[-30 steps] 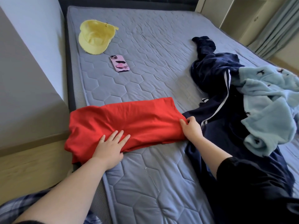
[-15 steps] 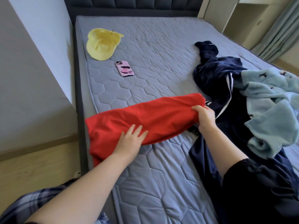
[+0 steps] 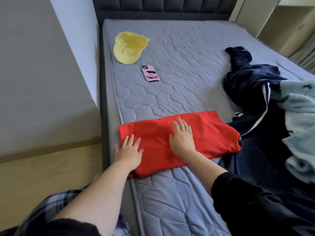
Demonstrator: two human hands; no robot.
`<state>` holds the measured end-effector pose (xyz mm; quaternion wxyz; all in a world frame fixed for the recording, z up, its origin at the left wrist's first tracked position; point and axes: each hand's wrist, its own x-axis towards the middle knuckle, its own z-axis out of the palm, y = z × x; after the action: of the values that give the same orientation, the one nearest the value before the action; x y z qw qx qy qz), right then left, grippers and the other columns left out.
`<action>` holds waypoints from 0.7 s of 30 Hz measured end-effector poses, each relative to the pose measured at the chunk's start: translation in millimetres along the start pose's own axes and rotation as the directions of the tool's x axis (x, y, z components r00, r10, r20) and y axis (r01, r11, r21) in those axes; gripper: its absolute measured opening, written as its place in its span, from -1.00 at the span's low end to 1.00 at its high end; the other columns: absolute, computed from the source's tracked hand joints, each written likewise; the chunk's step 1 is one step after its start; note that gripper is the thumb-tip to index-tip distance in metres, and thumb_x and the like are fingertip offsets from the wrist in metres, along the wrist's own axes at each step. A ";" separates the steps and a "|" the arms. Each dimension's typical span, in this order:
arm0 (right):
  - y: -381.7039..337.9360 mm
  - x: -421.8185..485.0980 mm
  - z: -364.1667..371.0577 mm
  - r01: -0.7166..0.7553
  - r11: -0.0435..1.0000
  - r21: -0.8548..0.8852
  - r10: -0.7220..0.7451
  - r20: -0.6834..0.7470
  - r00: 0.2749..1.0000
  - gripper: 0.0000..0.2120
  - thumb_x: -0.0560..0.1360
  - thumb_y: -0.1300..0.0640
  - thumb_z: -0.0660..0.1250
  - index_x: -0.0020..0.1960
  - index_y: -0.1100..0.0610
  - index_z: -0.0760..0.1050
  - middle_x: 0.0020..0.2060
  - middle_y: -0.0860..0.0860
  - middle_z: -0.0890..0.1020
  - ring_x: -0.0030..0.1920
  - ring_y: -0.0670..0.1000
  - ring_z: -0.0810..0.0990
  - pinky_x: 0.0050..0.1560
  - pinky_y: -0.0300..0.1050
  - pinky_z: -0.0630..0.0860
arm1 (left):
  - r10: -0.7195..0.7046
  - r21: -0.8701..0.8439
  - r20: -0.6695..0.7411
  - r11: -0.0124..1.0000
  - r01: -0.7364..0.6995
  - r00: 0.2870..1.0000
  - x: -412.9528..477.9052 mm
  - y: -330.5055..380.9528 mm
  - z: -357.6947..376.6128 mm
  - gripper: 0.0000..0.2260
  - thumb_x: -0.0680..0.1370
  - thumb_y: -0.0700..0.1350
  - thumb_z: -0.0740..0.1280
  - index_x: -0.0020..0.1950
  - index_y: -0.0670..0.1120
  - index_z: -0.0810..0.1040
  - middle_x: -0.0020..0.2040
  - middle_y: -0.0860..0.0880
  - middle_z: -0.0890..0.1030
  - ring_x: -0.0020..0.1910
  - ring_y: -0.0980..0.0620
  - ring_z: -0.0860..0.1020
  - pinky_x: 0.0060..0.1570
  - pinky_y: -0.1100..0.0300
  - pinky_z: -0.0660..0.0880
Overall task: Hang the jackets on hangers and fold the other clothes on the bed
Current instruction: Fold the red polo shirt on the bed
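Note:
A folded red garment lies flat near the left edge of the grey quilted mattress. My left hand presses its left end with straight, spread fingers. Flat on the middle of the red cloth rests my right hand, fingers straight. To the right lies a crumpled navy jacket with white stripes, partly under a light blue fleece garment.
A yellow cap and a pink-cased phone lie on the mattress's far left part. A dark headboard stands at the back, a grey wall on the left, and pale shelving at the back right.
My right hand has let go of the red garment's right end, which it was lifting and folding over, and now lies flat on the cloth. The garment lies folded and flat.

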<state>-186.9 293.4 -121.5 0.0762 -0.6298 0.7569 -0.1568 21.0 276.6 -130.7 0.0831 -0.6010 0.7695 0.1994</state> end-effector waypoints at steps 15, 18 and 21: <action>-35.9 1.6 59.8 0.195 0.975 -0.108 -0.172 0.185 0.967 -0.43 0.61 -0.07 0.07 0.57 -0.01 0.01 0.57 0.07 0.00 0.56 0.06 -0.09 0.49 0.17 -0.15 | -0.352 -0.737 -0.008 0.634 0.233 0.936 -3.2 -41.7 -4.7 -0.38 0.37 0.01 0.53 0.33 -0.08 0.35 0.25 -0.09 0.50 0.19 -0.09 0.50 0.04 0.18 0.38; -36.8 2.8 59.4 0.087 0.996 -0.018 -0.083 0.166 0.983 -0.44 0.61 -0.03 0.08 0.57 -0.02 0.00 0.57 0.04 0.00 0.56 0.03 -0.08 0.50 0.12 -0.15 | -0.316 -0.847 0.150 0.448 0.286 0.937 -6.2 -48.7 -5.5 -0.50 0.42 -0.04 0.50 0.27 -0.14 0.42 0.21 -0.15 0.54 0.16 -0.14 0.54 0.17 -0.01 0.49; -43.2 -0.9 49.1 -0.024 0.961 0.275 -0.005 0.104 0.995 -0.48 0.62 0.07 0.14 0.54 0.12 0.13 0.54 0.09 0.11 0.54 0.04 0.04 0.51 0.01 -0.06 | -0.269 -0.891 0.191 0.355 0.282 0.944 -9.4 -46.3 -11.7 -0.82 0.45 -0.11 0.47 -0.08 -0.12 0.51 0.02 -0.19 0.63 -0.05 -0.13 0.60 0.03 -0.08 0.55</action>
<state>-131.2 280.5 -153.3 0.2034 -0.6168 0.7256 -0.2274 69.2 271.1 -126.2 -0.2200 -0.6673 0.4240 0.5714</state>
